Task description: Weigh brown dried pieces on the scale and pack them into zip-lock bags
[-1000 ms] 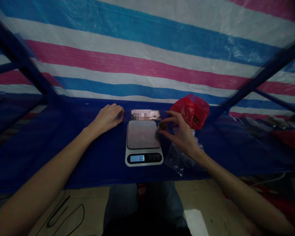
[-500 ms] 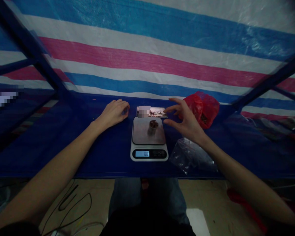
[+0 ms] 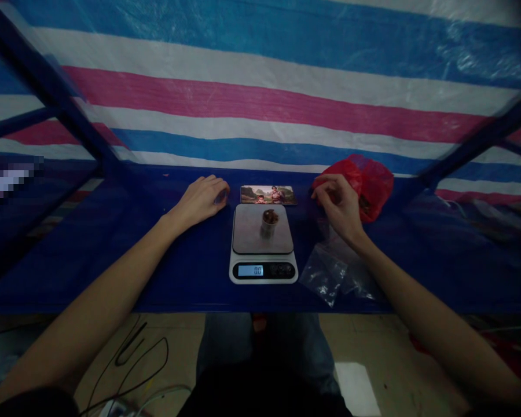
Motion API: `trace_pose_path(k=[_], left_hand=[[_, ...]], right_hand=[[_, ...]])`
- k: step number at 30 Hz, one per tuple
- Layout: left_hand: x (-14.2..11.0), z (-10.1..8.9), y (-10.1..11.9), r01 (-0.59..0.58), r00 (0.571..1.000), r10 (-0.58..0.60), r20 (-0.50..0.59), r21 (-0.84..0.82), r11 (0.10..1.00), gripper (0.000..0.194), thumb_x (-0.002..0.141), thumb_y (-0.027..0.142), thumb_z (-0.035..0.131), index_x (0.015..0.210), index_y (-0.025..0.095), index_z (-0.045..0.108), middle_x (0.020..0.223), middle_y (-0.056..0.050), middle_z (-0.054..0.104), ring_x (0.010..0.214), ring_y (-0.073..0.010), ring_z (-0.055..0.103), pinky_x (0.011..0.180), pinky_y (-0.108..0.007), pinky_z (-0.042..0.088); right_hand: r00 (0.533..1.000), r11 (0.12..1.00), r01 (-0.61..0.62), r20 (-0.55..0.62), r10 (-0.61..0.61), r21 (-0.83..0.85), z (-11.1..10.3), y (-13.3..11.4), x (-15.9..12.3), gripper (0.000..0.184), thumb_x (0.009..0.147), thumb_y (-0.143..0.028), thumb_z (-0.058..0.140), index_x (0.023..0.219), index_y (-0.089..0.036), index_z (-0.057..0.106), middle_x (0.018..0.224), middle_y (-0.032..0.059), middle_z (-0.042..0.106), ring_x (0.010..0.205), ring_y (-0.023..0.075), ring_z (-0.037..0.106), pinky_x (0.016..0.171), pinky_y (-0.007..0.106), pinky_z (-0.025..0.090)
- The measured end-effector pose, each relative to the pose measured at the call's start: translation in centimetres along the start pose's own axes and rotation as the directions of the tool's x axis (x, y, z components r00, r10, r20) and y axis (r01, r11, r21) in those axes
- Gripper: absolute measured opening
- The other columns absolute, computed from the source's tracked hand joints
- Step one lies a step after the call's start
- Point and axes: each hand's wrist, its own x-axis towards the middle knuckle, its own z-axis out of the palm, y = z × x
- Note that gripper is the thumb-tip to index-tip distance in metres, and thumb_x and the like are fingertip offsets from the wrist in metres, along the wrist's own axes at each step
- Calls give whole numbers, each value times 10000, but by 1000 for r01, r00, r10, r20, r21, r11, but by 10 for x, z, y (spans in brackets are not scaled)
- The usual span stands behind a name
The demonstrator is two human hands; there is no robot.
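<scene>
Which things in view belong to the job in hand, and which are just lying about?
Apparently in the job:
digital scale
small cup of brown pieces on it
red plastic bag by the right hand
clear bags, possibly

Likely just lying about:
smartphone
white sheet on the floor

Single head-worn view, looking forward and down, blue table (image 3: pixel 191 278) close below, striped sheet (image 3: pixel 252 104) beyond
</scene>
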Motion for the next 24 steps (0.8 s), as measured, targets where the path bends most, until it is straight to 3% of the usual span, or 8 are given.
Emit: trace_pose_path(k=[14, 16, 20, 24], left_hand=[[1, -2, 2, 20, 1000, -20, 6, -32, 999, 140, 895, 234, 541, 982, 211, 648, 995, -95, 709, 967, -279, 628, 841, -436, 472], [1, -2, 3, 24, 1000, -24, 4, -42, 999, 142, 891, 236, 542, 982, 206, 647, 994, -98, 710, 966, -282, 632, 840, -439, 478], [2, -1, 8, 31, 1000, -30, 3, -73, 997, 157, 881, 231, 545, 988, 199, 655, 980, -102, 707, 942, -277, 637, 832, -434, 486], [2, -2, 11, 36, 999, -36, 0, -82, 996, 167, 880, 231, 550, 1002, 206, 661, 981, -91, 705, 941, -260, 638, 833, -416, 486]], right_hand=[[1000, 1000, 8, 22, -8, -1, -6, -4, 3, 239, 969, -344, 621, 1192, -260, 600, 806, 11, 670, 772, 213, 669, 691, 364, 536], [997, 1000, 22, 76, -22, 0, -4, -10, 1, 274, 974, -368, 629, 1226, -261, 608, 858, 17, 695, 799, 212, 672, 727, 365, 541], [957, 994, 107, 269, -104, 5, 2, -29, -6, 355, 961, -410, 676, 1288, -280, 630, 1078, 46, 741, 1018, 252, 688, 943, 429, 529], [936, 991, 132, 328, -132, 23, 8, -35, -12, 408, 974, -480, 657, 1336, -295, 627, 1124, 54, 744, 1095, 278, 676, 1049, 487, 485]])
